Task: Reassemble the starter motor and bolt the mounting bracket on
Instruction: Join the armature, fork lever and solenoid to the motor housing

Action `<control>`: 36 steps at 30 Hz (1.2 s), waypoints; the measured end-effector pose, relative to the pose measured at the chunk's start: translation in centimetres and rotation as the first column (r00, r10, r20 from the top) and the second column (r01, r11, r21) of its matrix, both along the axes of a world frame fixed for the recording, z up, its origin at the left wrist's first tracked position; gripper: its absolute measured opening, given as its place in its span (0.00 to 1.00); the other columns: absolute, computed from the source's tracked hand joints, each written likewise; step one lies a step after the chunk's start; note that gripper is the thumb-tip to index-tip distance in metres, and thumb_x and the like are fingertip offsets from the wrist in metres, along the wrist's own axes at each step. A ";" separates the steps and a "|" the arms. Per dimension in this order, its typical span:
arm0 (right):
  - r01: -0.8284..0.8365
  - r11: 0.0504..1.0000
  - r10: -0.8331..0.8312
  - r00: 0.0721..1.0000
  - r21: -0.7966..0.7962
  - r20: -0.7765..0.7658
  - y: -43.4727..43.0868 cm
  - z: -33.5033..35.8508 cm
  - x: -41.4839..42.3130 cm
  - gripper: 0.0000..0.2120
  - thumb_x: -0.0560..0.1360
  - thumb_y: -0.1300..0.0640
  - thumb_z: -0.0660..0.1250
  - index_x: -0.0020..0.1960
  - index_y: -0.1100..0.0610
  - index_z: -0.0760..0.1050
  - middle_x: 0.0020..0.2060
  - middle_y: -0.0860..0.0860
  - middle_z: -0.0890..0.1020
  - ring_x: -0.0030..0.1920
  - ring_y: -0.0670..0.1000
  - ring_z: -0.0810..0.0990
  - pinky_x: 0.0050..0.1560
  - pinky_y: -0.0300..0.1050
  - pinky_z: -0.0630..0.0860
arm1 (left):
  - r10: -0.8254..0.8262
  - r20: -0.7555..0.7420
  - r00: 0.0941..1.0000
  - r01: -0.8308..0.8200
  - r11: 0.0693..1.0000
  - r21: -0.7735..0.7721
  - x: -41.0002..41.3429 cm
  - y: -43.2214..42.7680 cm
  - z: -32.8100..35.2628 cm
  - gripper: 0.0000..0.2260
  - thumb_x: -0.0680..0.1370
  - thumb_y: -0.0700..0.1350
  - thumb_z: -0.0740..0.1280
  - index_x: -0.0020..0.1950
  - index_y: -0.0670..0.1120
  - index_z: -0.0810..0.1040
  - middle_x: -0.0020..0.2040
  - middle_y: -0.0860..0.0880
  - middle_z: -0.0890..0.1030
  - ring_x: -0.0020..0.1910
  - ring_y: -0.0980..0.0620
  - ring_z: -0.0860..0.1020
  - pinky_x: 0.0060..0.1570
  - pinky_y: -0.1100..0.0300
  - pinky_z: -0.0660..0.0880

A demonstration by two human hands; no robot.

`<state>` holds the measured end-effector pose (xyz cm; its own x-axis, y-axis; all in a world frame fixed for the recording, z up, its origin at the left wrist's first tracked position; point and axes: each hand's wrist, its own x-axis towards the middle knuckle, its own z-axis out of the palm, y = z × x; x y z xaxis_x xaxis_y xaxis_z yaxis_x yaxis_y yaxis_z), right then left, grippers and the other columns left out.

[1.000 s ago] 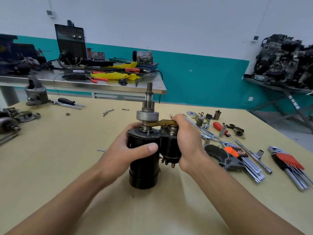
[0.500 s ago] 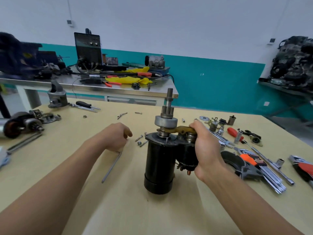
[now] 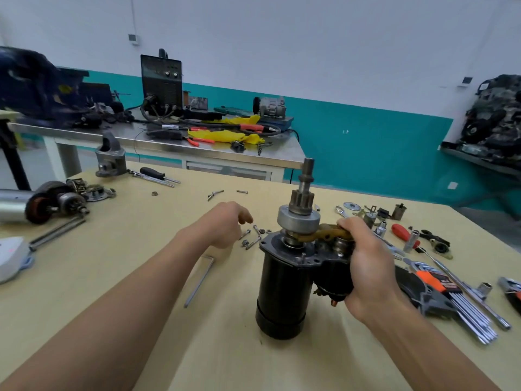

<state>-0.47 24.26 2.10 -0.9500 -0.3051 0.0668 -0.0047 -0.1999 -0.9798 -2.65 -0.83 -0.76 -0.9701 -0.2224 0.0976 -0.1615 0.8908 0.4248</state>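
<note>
The black starter motor (image 3: pixel 284 289) stands upright on the wooden table, its pinion shaft (image 3: pixel 303 193) pointing up. My right hand (image 3: pixel 366 266) grips the solenoid on the motor's right side, with fingers over the brass shift fork (image 3: pixel 321 234). My left hand (image 3: pixel 225 224) hovers over the table left of the motor, fingers loosely curled and holding nothing, close to several small bolts and nuts (image 3: pixel 252 238). A grey cast nose housing (image 3: pixel 110 158) stands at the table's far left.
A long hex key (image 3: pixel 198 282) lies below my left hand. Hex key sets (image 3: pixel 451 294), sockets, a red-handled screwdriver (image 3: pixel 404 235) and small parts cover the right side. Another armature and parts (image 3: pixel 53 201) lie at the left. A steel bench (image 3: pixel 169 142) stands behind.
My left hand let go of the motor body and moved left and forward toward the loose bolts. My right hand keeps its grip; the view shifted left.
</note>
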 end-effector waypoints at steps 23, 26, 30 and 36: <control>-0.054 0.998 0.052 0.997 -0.026 -0.051 0.1 -0.4 -0.1 0.12 0.68 0.48 0.66 0.30 0.51 0.80 0.35 0.57 0.80 0.42 0.59 0.79 0.44 0.54 0.74 | -0.265 0.021 0.964 0.246 0.861 -0.446 0.0 3.8 -0.1 0.10 0.80 0.44 0.66 0.61 0.46 0.79 0.62 0.45 0.76 0.56 0.48 0.71 0.61 0.51 0.72; -0.031 1.000 0.031 0.998 0.004 -0.055 -0.1 -0.2 0.2 0.13 0.68 0.47 0.66 0.29 0.51 0.80 0.34 0.56 0.80 0.39 0.55 0.80 0.42 0.52 0.74 | -0.241 -0.006 0.971 0.217 0.887 -0.408 1.2 4.5 0.5 0.06 0.82 0.45 0.64 0.55 0.44 0.78 0.61 0.45 0.78 0.59 0.47 0.73 0.62 0.51 0.72; -0.028 0.999 0.029 0.998 0.023 -0.058 -0.2 0.0 0.2 0.12 0.68 0.47 0.65 0.29 0.52 0.79 0.34 0.57 0.78 0.40 0.56 0.78 0.42 0.52 0.73 | -0.177 -0.284 0.942 0.224 0.964 0.140 3.3 4.3 3.9 0.06 0.80 0.39 0.68 0.45 0.47 0.78 0.44 0.50 0.82 0.45 0.58 0.80 0.41 0.69 0.72; -0.012 1.000 0.015 0.996 0.028 -0.084 -0.5 0.4 0.5 0.16 0.67 0.46 0.65 0.44 0.59 0.79 0.39 0.60 0.75 0.42 0.58 0.75 0.45 0.54 0.71 | -0.467 -0.364 0.805 0.590 0.689 0.420 4.5 5.3 8.6 0.05 0.78 0.41 0.71 0.46 0.49 0.85 0.43 0.53 0.85 0.47 0.56 0.83 0.45 0.68 0.77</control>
<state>0.04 23.71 2.48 -0.9371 -0.3208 0.1375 -0.0845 -0.1736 -0.9812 1.81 4.51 7.84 -0.9072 0.2460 0.3412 0.4189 0.4545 0.7861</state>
